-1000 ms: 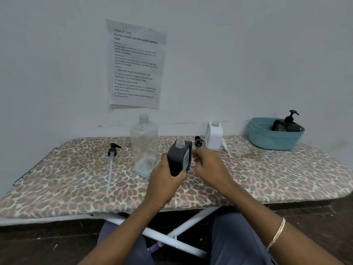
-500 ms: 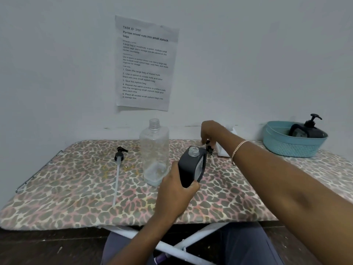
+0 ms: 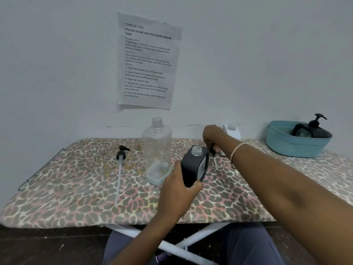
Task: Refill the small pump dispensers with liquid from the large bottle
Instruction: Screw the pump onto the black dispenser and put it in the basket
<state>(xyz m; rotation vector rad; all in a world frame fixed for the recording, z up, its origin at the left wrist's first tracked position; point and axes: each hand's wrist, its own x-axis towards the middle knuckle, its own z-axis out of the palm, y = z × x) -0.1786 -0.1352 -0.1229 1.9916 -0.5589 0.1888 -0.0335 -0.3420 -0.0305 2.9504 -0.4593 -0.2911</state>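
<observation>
The left hand [image 3: 177, 190] is gripping the dispenser [image 3: 193, 167], its open neck tilting right, over the board [image 3: 76, 188]. Just beyond that neck, the right hand [image 3: 212, 136] is pinching a pump [image 3: 212, 150], whose tube is pointing toward the person. The bottle [image 3: 156, 153] is standing just left.

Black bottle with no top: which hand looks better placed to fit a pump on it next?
Probably the right. The right hand pinches a pump just behind the black bottle, while the left hand is busy holding that bottle.
</observation>
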